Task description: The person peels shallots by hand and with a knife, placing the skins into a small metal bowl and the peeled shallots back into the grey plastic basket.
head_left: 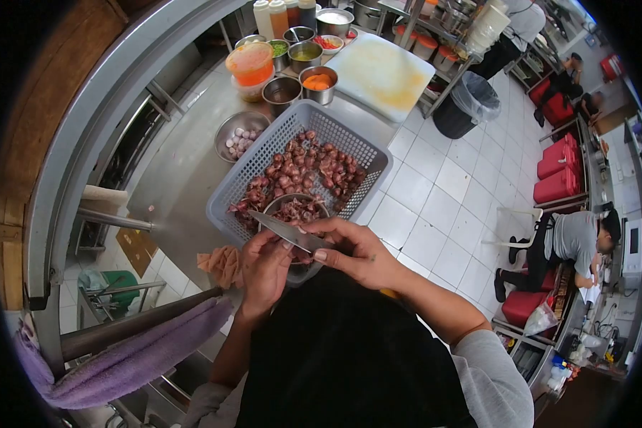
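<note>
A knife (pixel 285 230) is in my right hand (pixel 360 253), its broad blade slanting up to the left. Close against the blade, my left hand (pixel 265 274) is closed, fingers curled; what it pinches is mostly hidden behind the blade and fingertips. Both hands are over the near end of a grey perforated plastic basket (pixel 228 187). Unpeeled reddish shallots (pixel 292 170) fill much of the basket. Under the knife, a metal bowl (pixel 324 202) in the basket contains papery shallot skins (pixel 297 210). Peeled shallots (pixel 244 140) lie in another metal bowl (pixel 225 133) left of the basket.
Behind the basket stand metal pots, an orange-filled tub (pixel 250 64), sauce bottles (pixel 277 18) and a stained white cutting board (pixel 379 75). A purple towel (pixel 139 349) hangs at lower left. A lined bin (pixel 464 107) and several people (pixel 574 239) are to the right.
</note>
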`<action>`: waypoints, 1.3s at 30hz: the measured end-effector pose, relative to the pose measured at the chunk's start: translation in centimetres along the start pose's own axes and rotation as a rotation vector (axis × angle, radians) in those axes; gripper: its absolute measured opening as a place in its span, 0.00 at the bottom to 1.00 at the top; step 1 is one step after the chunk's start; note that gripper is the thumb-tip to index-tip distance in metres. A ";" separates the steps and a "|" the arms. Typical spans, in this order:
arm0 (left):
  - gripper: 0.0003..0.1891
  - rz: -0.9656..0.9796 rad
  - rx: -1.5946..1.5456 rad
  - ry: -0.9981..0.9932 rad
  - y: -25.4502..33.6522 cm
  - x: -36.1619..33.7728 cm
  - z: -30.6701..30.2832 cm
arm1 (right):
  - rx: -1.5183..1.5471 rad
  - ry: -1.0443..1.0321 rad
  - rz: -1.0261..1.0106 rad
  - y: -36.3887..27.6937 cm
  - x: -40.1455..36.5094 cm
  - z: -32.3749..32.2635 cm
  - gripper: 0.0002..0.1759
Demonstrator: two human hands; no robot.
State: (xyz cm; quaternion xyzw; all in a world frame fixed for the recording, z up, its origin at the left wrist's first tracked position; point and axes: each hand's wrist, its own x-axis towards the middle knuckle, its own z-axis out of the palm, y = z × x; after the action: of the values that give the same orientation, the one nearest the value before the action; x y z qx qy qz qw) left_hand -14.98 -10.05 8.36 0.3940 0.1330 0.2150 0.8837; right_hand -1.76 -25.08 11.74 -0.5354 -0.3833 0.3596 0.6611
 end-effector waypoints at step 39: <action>0.11 -0.011 -0.094 0.061 -0.5 0.8 0.9 | 0.249 -0.060 0.305 -0.2 0.2 -0.9 0.24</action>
State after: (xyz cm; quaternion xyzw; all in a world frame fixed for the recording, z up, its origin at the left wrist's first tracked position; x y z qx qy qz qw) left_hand -13.77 -10.55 8.56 0.3445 0.1517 0.2280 0.8980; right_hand -0.83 -25.29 11.81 -0.4905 -0.2701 0.5158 0.6484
